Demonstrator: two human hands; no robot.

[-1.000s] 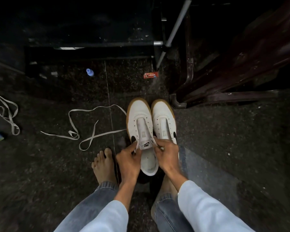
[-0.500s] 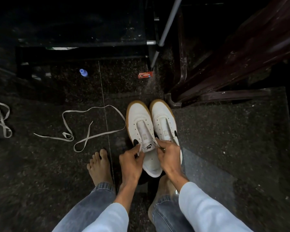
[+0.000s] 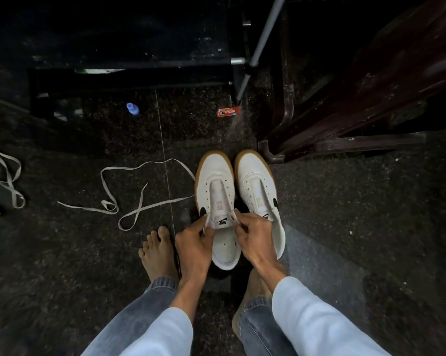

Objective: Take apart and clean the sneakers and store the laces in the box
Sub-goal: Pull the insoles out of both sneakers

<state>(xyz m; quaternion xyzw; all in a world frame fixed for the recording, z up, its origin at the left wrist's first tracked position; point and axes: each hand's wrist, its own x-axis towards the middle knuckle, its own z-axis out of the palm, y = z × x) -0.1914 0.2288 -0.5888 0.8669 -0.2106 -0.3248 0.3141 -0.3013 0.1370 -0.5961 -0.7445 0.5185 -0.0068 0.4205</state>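
Two white sneakers with tan soles stand side by side on a dark speckled floor [image 3: 345,227], toes pointing away from the person, sides close together or touching. Both are unlaced, eyelets bare. The held sneaker [image 3: 215,186], on the view's left, has its heel end raised slightly toward the person; the second sneaker [image 3: 256,181] sits just beside it, on the view's right. The left hand [image 3: 194,245] pinches the eyelet flap on one side of the tongue between thumb and curled fingers; the right hand [image 3: 255,237] pinches the opposite flap the same way, so the opening is spread and the branded tongue label shows between them. One loose lace [image 3: 105,203] lies in open loops on the floor left of the sneakers, one end close to the held sneaker's side. Another lace [image 3: 15,195] lies well apart at the view's left edge. A bare foot [image 3: 157,255] rests flat just left of the left hand. A red sachet [image 3: 228,112] lies farther off, near dark wooden furniture [image 3: 371,104].
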